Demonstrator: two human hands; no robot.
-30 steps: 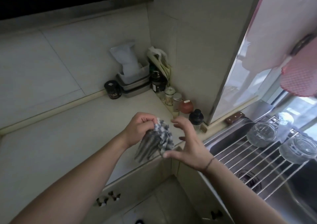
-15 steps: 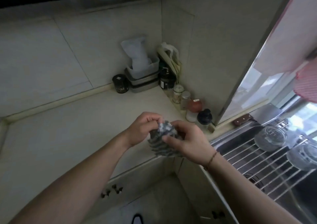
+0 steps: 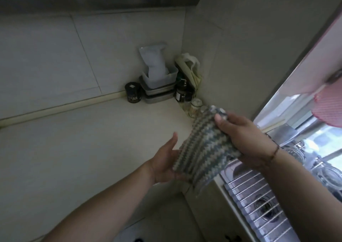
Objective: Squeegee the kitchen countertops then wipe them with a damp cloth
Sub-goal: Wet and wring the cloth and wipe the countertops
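While the cloth (image 3: 203, 145) hangs spread out above the counter (image 3: 92, 149) edge, beside the sink (image 3: 259, 204), the right hand (image 3: 246, 139) pinches its upper corner, thumb on top. Left hand (image 3: 166, 160) sits under the lower edge, fingers straight, thumb up, supporting it from beneath. Back in the corner stand a dark jar (image 3: 132, 92), stacked tins (image 3: 159, 91) and bottles (image 3: 182, 91).
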